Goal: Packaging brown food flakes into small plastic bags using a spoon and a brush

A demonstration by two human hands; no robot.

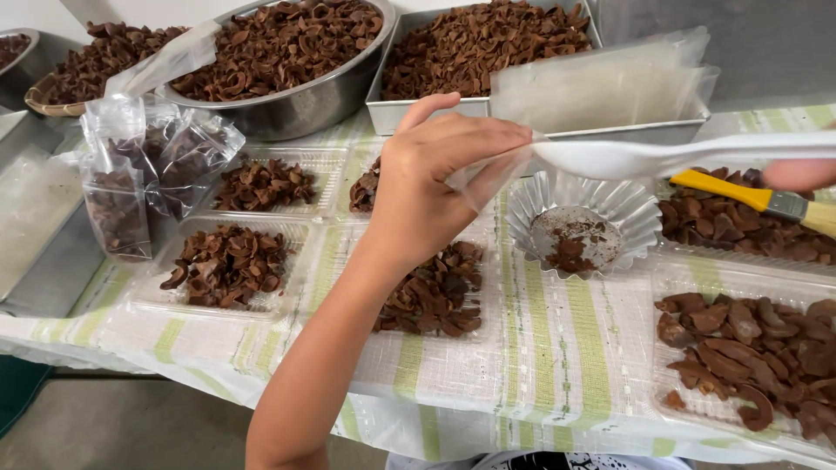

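Observation:
My left hand [431, 178] reaches over the table and pinches the edge of a small clear plastic bag [489, 174]. The bowl of a white plastic spoon [610, 158] sits right at the bag's mouth. At the right edge, only the fingers of my right hand [799, 174] show, blurred, gripping the spoon's handle. Below the spoon stands a fluted clear plastic cup [582, 228] with brown crumbs in its bottom. Under my left forearm lies a clear tray of brown dried shell pieces [435, 292].
More clear trays of brown pieces [228, 265] [749, 348] lie on the striped cloth [557, 348]. A yellow-handled brush [753, 197] rests on a right tray. At the back are a metal bowl [296, 104], a metal pan [409, 113], stacked clear bags [610, 83] and filled bags [148, 165].

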